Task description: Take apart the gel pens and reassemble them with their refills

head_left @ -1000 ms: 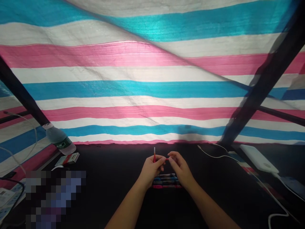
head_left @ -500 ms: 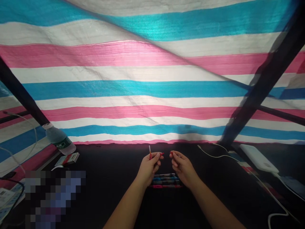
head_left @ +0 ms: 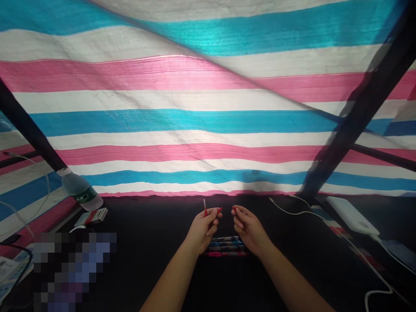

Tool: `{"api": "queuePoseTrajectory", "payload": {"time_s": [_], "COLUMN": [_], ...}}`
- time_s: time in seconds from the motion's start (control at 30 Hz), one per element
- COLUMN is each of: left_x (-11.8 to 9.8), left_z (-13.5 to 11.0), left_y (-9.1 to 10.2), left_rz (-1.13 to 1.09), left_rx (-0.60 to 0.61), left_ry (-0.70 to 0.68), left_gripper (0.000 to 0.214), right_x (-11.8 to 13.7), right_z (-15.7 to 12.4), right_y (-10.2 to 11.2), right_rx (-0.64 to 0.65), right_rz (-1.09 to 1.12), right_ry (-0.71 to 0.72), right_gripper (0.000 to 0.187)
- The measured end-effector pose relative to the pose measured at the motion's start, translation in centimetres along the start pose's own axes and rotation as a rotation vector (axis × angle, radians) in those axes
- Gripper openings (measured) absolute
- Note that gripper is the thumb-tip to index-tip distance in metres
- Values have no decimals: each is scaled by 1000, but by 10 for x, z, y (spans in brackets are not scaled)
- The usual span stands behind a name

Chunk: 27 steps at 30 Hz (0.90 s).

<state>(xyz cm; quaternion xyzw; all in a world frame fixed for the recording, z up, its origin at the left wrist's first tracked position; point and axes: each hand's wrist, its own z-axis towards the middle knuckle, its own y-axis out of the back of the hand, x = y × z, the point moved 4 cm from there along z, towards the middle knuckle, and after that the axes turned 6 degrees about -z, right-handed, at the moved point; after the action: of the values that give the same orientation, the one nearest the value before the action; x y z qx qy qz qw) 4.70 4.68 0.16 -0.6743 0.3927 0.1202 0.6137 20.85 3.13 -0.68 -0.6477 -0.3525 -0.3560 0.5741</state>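
Note:
My left hand (head_left: 205, 227) is closed, with a thin upright tube (head_left: 204, 206), pale above and red below, that looks like a pen refill. From its fingertips a small pointed red piece (head_left: 220, 210) sticks out toward the right. My right hand (head_left: 250, 227) pinches another small red piece (head_left: 234, 208), mostly covered by the fingers. A short gap lies between the two hands. Below and between them, several pens (head_left: 226, 244) lie side by side on the black tabletop (head_left: 139, 260), partly hidden by the hands; the nearest is pink-red.
At the left stand a tilted water bottle (head_left: 78, 188) and a small box (head_left: 91, 216). On the right are a white power bank (head_left: 353, 215) and a white cable (head_left: 300, 212). A striped sheet (head_left: 195, 121) hangs behind, between dark poles (head_left: 354, 117).
Almost nothing differs. The red piece in my left fingertips has tilted slightly; both hands stay in place.

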Motion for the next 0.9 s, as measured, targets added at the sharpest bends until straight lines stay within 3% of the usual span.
{"api": "queuePoseTrajectory", "payload": {"time_s": [0.47, 0.9], "left_x": [1, 2], "left_z": [-2, -2], "left_y": [-1, -1], "left_rz": [249, 316], "left_rx": [56, 81], "left_ry": [-50, -41], "left_gripper": [41, 38], "right_x": [1, 2], "right_z": [-5, -3], "right_y": [-4, -1], "right_rx": [-10, -61], "right_rz": [-159, -273], "right_ry": [130, 228], "right_gripper": [34, 30]}}
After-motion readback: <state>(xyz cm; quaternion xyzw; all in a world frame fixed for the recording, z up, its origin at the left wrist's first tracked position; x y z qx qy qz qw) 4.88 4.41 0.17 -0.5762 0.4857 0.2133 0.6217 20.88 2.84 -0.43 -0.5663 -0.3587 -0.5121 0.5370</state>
